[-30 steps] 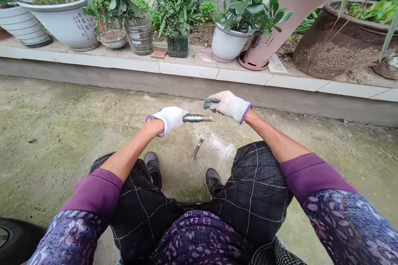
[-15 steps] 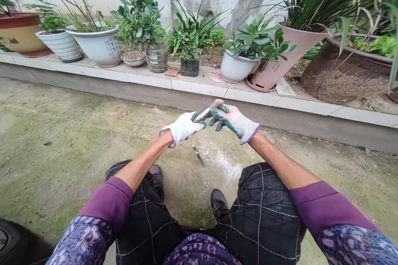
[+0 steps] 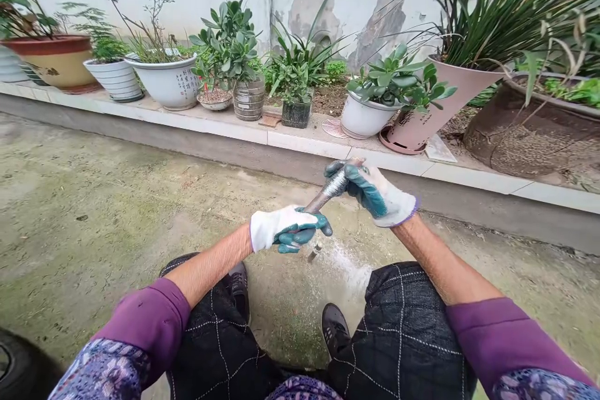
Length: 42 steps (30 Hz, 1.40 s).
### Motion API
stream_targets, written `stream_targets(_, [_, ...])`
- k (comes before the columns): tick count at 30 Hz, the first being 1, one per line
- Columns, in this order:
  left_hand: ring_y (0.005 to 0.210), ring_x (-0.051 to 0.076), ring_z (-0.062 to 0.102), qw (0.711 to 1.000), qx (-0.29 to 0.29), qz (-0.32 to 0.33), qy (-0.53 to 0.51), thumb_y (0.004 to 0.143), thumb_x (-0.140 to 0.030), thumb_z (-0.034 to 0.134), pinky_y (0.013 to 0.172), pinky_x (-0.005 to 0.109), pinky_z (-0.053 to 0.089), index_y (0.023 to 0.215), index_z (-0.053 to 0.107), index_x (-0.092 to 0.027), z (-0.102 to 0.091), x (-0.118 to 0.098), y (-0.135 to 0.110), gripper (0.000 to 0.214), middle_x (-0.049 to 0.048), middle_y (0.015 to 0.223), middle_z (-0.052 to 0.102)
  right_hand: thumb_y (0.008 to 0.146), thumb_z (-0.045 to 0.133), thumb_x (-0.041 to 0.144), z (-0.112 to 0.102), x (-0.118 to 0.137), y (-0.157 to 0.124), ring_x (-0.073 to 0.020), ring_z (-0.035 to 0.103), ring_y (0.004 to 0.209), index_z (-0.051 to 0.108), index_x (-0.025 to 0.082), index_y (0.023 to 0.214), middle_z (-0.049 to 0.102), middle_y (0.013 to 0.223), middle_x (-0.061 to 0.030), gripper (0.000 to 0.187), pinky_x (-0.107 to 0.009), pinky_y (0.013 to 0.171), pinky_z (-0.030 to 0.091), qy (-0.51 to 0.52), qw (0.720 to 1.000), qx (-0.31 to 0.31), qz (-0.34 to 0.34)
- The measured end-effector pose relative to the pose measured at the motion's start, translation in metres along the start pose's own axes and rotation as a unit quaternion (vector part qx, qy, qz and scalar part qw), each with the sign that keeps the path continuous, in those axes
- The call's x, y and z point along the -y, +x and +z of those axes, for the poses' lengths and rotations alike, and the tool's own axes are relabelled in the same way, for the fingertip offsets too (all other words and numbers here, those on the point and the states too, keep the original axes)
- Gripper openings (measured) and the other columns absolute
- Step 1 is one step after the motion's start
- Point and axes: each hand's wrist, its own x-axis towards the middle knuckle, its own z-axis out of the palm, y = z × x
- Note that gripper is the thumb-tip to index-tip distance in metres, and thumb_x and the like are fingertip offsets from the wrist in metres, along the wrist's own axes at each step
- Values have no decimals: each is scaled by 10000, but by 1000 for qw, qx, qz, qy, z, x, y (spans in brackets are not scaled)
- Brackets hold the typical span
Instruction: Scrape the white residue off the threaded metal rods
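Observation:
A short rod (image 3: 319, 201) slants up to the right between my gloved hands, over the ground in front of my knees. Its lower part is grey-brown, and a silvery ridged band covers its middle. My left hand (image 3: 300, 228), in a white glove with green coated fingers, is closed round the lower end. Higher up, my right hand (image 3: 368, 190), gloved alike, has its fingers wrapped round the band and upper part; a tan tip shows just beyond them. A small dark stick-like piece (image 3: 314, 253) is on the ground just below my left hand, partly hidden by it.
White powder (image 3: 349, 265) is scattered on the concrete ground (image 3: 140, 200) between my shoes. Ahead runs a low tiled ledge (image 3: 300, 142) with several potted plants, among them a white pot (image 3: 363, 115) and a tall pink pot (image 3: 422, 119). A black wheel-like object (image 3: 19, 356) stands at lower left.
My left hand has moved down along the rod, baring its grey lower part. My right hand's fingers, looser before, now wrap round the upper part. The view has tilted and shifted slightly.

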Motion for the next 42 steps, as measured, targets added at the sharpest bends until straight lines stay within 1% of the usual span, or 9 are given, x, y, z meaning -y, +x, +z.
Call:
stream_targets(7, [298, 66, 255, 992, -103, -6, 74, 881, -497, 564, 294, 194, 302, 1049, 608, -134, 3, -4, 1, 402, -112, 424, 355, 826, 561, 682, 17, 5, -4, -145, 539, 571, 670, 169, 955, 656, 715, -40, 540, -257, 476, 344, -10, 1000, 18, 15])
stream_targets(16, [314, 64, 273, 995, 91, 23, -22, 859, -666, 490, 319, 222, 311, 1227, 602, -128, 31, 4, 4, 662, -43, 544, 531, 774, 609, 652, 34, 19, -13, -235, 637, 836, 595, 215, 867, 659, 877, -81, 446, -357, 702, 511, 122, 988, 96, -10])
stream_targets(23, [337, 54, 254, 991, -124, 50, 26, 870, -502, 563, 354, 217, 339, 1174, 605, -164, 13, 3, 12, 456, -78, 564, 473, 817, 574, 623, 41, 3, -4, -134, 500, 559, 599, 186, 872, 593, 691, -13, 441, -272, 536, 416, -60, 997, 47, 17])
stream_targets(26, [368, 67, 295, 932, -296, -27, 210, 912, -489, 478, 399, 218, 347, 1162, 610, -186, -22, -10, 6, 414, -72, 572, 440, 893, 499, 391, 44, -12, -7, -123, 477, 536, 628, 194, 879, 570, 641, 14, 236, -255, 535, 378, -238, 969, 54, 23])
stream_targets(29, [586, 151, 596, 679, -373, -149, 615, 928, -363, 482, 578, 260, 458, 1057, 673, -189, -55, -17, -3, 288, 42, 722, 633, 891, 466, 276, 48, -17, -14, -147, 562, 654, 679, 209, 895, 662, 747, -15, 223, -256, 620, 391, -405, 909, 96, -5])
stream_targets(30, [706, 208, 655, 638, -371, -169, 653, 912, -297, 511, 656, 303, 476, 1018, 692, -172, -62, -16, -5, 245, 99, 790, 676, 896, 460, 275, 48, -15, -15, -159, 588, 702, 690, 214, 898, 690, 800, -28, 238, -260, 643, 392, -446, 887, 118, -12])
stream_targets(35, [801, 293, 701, 620, -255, -207, 713, 754, -98, 650, 737, 360, 494, 819, 725, -162, -57, 14, 4, 118, 148, 771, 715, 886, 470, 302, 30, -6, -5, -209, 640, 768, 718, 229, 952, 739, 917, -74, 267, -286, 637, 369, -585, 800, 131, 25])
stream_targets(39, [689, 259, 676, 589, -148, -153, 779, 819, -128, 549, 634, 321, 470, 1002, 727, -213, -37, 26, 14, 269, 104, 717, 696, 888, 471, 325, -3, -25, 5, -213, 635, 739, 732, 218, 957, 744, 904, -82, 290, -285, 606, 370, -588, 799, 95, 82])
stream_targets(42, [580, 170, 596, 676, -210, -101, 699, 846, -295, 572, 553, 249, 415, 951, 726, -230, -31, 15, 13, 197, 28, 661, 646, 859, 493, 265, -13, -44, 3, -183, 613, 695, 741, 193, 956, 727, 828, -61, 276, -261, 596, 391, -531, 835, 91, 115])
